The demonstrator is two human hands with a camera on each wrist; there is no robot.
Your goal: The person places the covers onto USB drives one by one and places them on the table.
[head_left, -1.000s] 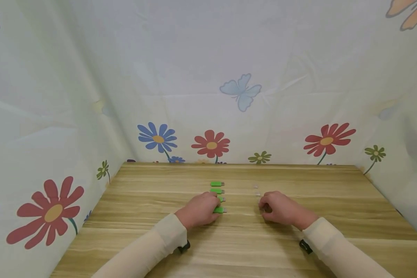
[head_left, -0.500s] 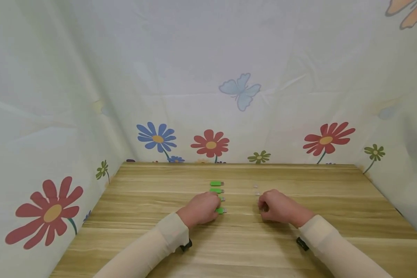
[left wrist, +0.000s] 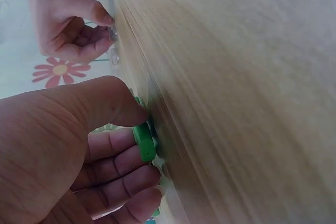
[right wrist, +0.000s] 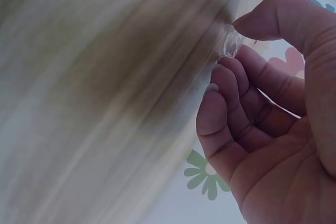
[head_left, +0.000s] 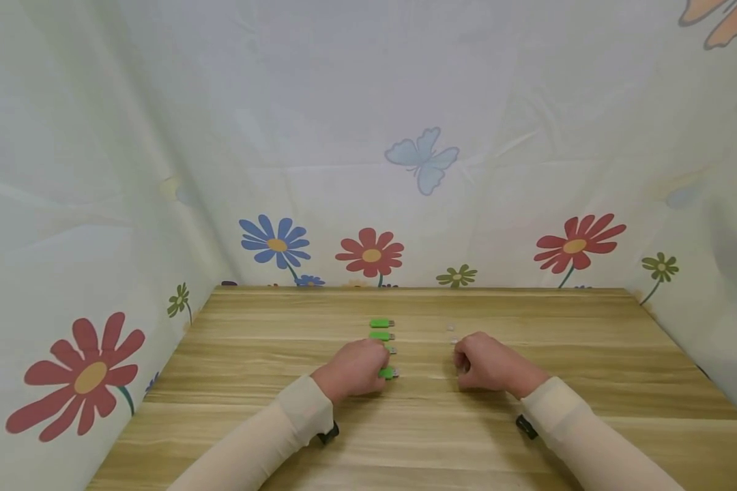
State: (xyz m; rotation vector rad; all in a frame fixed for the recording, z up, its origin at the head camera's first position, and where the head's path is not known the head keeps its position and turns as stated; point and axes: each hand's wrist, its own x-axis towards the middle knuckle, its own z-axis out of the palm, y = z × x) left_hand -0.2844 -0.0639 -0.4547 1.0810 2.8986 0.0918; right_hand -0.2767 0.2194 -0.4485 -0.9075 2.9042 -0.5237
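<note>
My left hand [head_left: 355, 368] pinches the nearest green USB stick [left wrist: 144, 141] between thumb and fingers, low on the table. Its metal plug [head_left: 395, 373] points right in the head view. A third stick [head_left: 392, 350] lies partly hidden beyond that hand. Two more green sticks, a near one [head_left: 381, 336] and a far one [head_left: 381, 323], lie in the same column. To the right, my right hand [head_left: 493, 363] pinches a small clear plastic cap [right wrist: 231, 43] between thumb and fingertips, close to the tabletop. In the head view this cap is hidden by the fingers.
Two other clear pieces, a near one [head_left: 454, 341] and a far one [head_left: 450, 328], lie just beyond my right hand. The wood-grain table [head_left: 417, 436] ends at a flower-printed curtain [head_left: 319, 170] behind and at the sides.
My left hand has closed in on the nearest stick, now covering more of it. My right hand has shifted slightly, its fingers drawn together. The head view has drifted a little.
</note>
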